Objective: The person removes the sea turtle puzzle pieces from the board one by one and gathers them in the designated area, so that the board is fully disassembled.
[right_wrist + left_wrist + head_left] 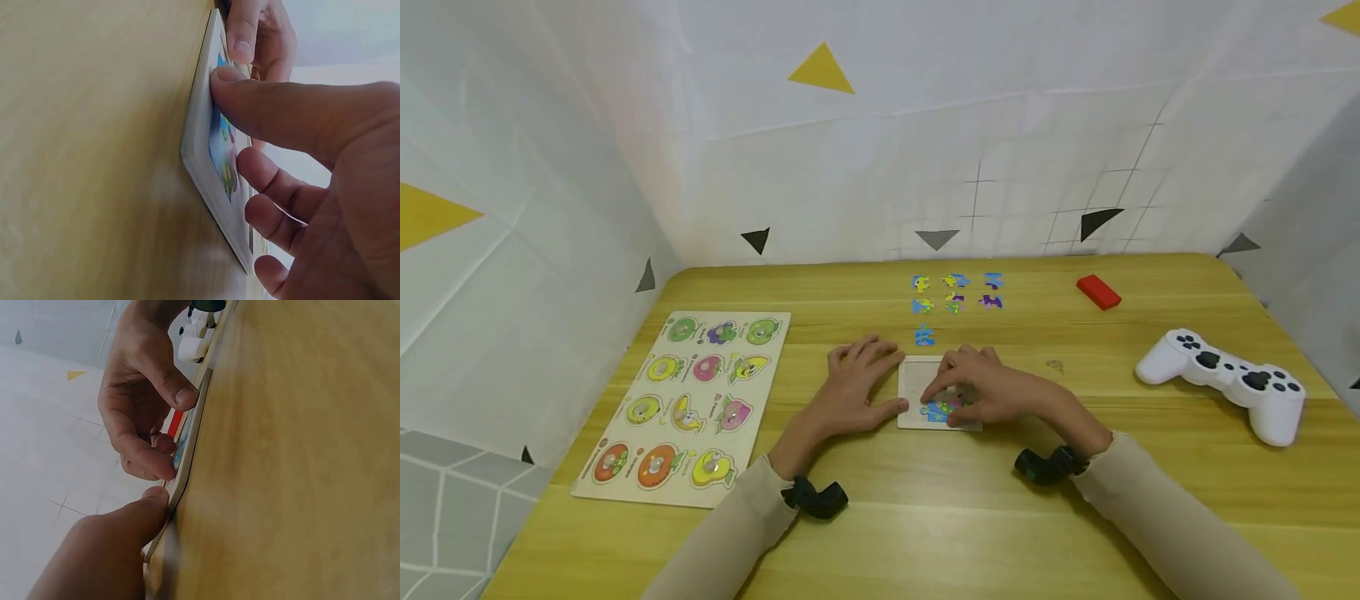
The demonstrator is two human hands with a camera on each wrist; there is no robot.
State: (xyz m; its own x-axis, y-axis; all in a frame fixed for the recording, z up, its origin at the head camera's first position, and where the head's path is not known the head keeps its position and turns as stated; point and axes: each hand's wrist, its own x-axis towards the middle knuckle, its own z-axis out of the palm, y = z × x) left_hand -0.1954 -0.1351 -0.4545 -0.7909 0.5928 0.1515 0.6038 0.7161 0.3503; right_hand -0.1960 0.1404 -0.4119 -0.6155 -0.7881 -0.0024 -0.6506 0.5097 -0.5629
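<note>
A small white puzzle frame (917, 368) lies on the table between the hands. Joined jigsaw pieces (220, 147), blue with green and pink, fill part of its near side. My right hand (992, 385) bends over the frame, thumb and index finger at either end of a blue puzzle piece (937, 412); its palm and other fingers cover part of the picture. At the left rim is my left hand (855, 392), fingers spread and lightly bent, with thumb and fingertips against the frame's edge. In the left wrist view, the left thumb (153, 506) touches the rim.
Several loose jigsaw pieces (955, 302) lie in rows beyond the frame. A fruit peg board (688, 408) is at left. To the right are a red block (1098, 292) and a white game controller (1225, 377). White sheeting (865, 167) rises behind the table.
</note>
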